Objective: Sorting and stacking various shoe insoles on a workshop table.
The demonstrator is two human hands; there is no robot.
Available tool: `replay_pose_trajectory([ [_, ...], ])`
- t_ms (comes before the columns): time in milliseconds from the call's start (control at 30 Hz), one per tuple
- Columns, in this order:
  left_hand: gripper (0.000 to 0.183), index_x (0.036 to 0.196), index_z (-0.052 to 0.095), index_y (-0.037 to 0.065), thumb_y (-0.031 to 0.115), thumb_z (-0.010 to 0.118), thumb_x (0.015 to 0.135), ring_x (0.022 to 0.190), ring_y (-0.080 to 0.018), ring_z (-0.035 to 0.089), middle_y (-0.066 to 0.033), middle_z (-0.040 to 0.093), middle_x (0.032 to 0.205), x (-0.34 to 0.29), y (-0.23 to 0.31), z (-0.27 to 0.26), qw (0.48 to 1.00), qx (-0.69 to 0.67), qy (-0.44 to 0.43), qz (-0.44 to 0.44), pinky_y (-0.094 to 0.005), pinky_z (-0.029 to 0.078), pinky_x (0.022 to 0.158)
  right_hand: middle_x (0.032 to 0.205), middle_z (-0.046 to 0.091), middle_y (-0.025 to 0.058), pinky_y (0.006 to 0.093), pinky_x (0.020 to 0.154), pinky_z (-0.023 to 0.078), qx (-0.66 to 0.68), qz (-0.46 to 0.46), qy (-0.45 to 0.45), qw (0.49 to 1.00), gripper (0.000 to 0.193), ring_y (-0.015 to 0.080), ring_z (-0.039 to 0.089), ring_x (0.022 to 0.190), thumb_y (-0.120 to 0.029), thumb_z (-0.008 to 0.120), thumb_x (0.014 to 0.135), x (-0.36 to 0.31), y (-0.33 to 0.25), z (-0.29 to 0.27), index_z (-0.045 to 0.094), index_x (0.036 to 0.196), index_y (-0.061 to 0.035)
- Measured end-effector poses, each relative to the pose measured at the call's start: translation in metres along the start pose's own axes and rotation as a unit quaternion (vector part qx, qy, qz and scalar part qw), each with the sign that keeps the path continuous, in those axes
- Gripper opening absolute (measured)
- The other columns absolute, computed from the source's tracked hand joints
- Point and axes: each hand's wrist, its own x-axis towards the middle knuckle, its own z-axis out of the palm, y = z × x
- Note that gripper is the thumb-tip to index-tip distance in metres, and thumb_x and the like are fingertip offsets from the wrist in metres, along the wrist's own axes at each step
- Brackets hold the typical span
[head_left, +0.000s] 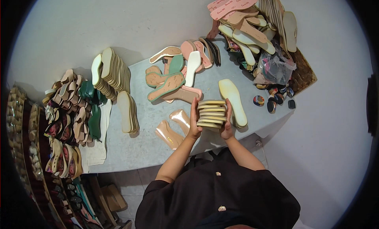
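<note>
Between my two hands I hold a stack of pale cream shoe soles [212, 114], their layered edges showing, above the front part of the table. My left hand [194, 120] presses the stack's left side, and my right hand [227, 121] closes on its right side. Just right of the stack, a single cream sole [233, 100] lies flat, partly behind my right hand. Left of my left hand are two glossy beige wedge-shaped pieces [169, 135]. Beyond the stack lies a loose pile of green-edged, pink and white insoles [167, 87].
Stacked cream soles [114, 69] and a shorter stack [127, 112] stand on the grey table [122, 150]. Sandals [67, 95] crowd its left end. At the back right are a heap of soles [246, 29], a plastic bag [276, 65] and colourful round pieces [271, 106]. A wall borders the right.
</note>
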Motion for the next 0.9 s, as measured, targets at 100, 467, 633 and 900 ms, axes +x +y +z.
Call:
replay_pose_trajectory([
  [100, 0.132, 0.141, 0.007, 0.003, 0.087, 0.05, 0.05, 0.131, -0.0286, 0.023, -0.0159, 0.02, 0.141, -0.002, -0.01, -0.002, 1.0, 0.012, 0.004, 0.014, -0.0392, 0.021, 0.106, 0.139, 0.026, 0.0122, 0.0357, 0.105, 0.022, 0.015, -0.032, 0.028, 0.999, 0.102, 0.0229, 0.028, 0.128, -0.069, 0.048, 0.075, 0.001, 0.009, 0.004, 0.004, 0.141, -0.0052],
  [467, 0.14, 0.141, -0.007, 0.006, 0.046, 0.086, 0.044, 0.123, -0.0297, 0.036, -0.0159, 0.026, 0.138, 0.011, -0.009, -0.014, 0.992, 0.113, -0.041, 0.042, -0.0377, 0.031, 0.101, 0.128, 0.039, 0.0125, 0.0326, 0.101, 0.029, -0.001, 0.019, 0.012, 1.0, 0.064, 0.0205, 0.038, 0.12, -0.048, 0.032, 0.091, 0.009, 0.019, -0.005, 0.028, 0.133, -0.001],
  [633, 0.127, 0.139, 0.007, 0.005, 0.036, 0.088, 0.045, 0.119, -0.0272, 0.04, -0.0135, 0.035, 0.127, 0.022, -0.012, -0.03, 0.984, 0.165, -0.07, 0.022, -0.0366, 0.036, 0.098, 0.131, 0.039, 0.0113, 0.0326, 0.102, 0.027, -0.011, 0.039, 0.051, 0.998, 0.065, 0.0204, 0.036, 0.122, -0.05, 0.027, 0.092, 0.018, 0.011, 0.0, 0.026, 0.135, -0.0012],
  [900, 0.111, 0.134, 0.015, 0.002, 0.026, 0.085, 0.052, 0.12, -0.0262, 0.039, -0.0152, 0.038, 0.127, 0.03, -0.01, -0.031, 0.998, 0.018, -0.051, -0.024, -0.0376, 0.035, 0.1, 0.13, 0.041, 0.012, 0.0345, 0.104, 0.025, 0.002, 0.02, 0.149, 0.989, 0.06, 0.0219, 0.037, 0.123, -0.049, 0.027, 0.093, 0.02, 0.075, -0.028, 0.035, 0.131, -0.0034],
])
